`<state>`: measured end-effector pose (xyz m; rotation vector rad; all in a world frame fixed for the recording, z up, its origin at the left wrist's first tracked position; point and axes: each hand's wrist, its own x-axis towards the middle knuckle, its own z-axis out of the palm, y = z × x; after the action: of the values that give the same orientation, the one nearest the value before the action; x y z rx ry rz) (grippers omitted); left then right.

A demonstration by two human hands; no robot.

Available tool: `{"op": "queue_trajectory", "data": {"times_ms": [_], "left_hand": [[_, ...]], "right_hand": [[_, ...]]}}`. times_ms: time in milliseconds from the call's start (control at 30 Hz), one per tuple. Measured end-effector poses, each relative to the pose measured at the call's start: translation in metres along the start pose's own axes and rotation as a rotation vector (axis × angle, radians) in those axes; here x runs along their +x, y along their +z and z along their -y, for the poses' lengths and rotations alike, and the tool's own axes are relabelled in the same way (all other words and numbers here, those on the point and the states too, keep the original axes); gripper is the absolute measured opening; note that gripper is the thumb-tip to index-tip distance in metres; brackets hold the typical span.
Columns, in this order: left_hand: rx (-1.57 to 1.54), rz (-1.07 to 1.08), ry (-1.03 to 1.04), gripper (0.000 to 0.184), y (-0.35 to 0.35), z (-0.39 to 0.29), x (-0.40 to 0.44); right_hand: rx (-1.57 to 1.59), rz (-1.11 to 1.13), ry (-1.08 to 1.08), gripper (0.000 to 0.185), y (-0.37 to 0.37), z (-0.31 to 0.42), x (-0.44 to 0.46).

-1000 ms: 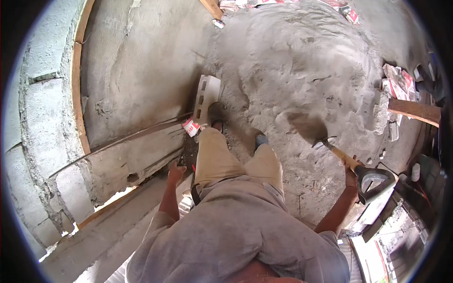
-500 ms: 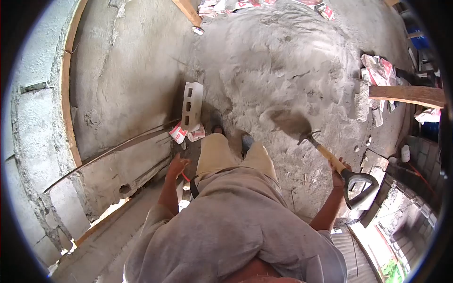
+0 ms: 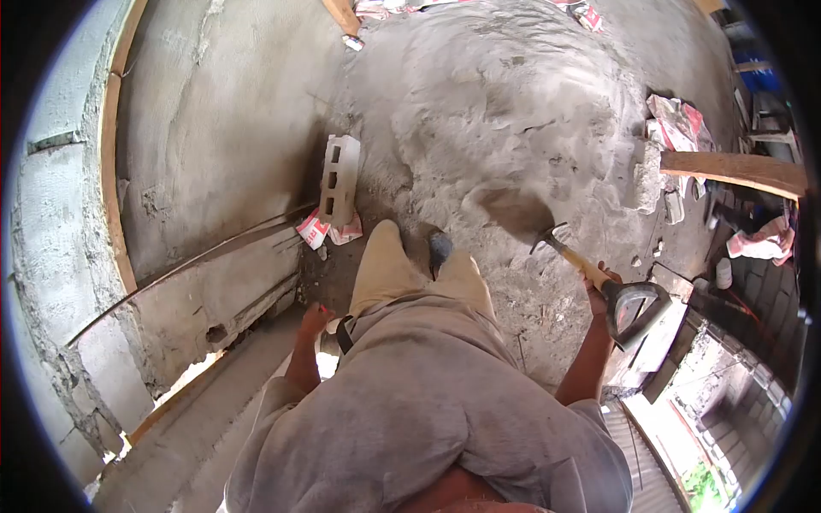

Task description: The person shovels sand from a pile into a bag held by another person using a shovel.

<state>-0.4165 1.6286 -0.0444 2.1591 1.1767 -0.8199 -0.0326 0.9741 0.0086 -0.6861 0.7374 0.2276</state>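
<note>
My right hand (image 3: 598, 289) is wrapped round the wooden shaft of a shovel (image 3: 581, 263), just below its dark D-shaped grip (image 3: 637, 312). The shovel's blade (image 3: 517, 212) rests low against the rough grey floor, ahead and to the right of my feet. My left hand (image 3: 315, 319) hangs beside my left hip, fingers loosely curled and slightly apart. Nothing shows in it, and a small red thing lies close by. A hollow concrete block (image 3: 339, 181) stands ahead of that hand near the wall, beside torn red-and-white bag paper (image 3: 313, 228).
Uneven grey material covers the floor (image 3: 479, 111). A plastered wall (image 3: 222, 128) runs along the left, with a thin rod (image 3: 188, 274) along its lower part. At right are a wooden beam (image 3: 731, 171), crumpled bags (image 3: 680, 124) and a white bottle (image 3: 724, 274).
The view has shifted a little, so the block and wall appear further left. My left hand's fingers look more drawn in. The shovel stays in my right hand with its blade low.
</note>
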Motion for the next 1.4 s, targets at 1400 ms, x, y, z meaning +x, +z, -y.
{"op": "queue_trajectory", "data": {"times_ms": [1400], "left_hand": [[-0.523,0.487,0.514,0.067,-0.038,-0.155,0.078]], "right_hand": [[0.085,0.138,0.426,0.035,0.041,-0.117,-0.145]]}}
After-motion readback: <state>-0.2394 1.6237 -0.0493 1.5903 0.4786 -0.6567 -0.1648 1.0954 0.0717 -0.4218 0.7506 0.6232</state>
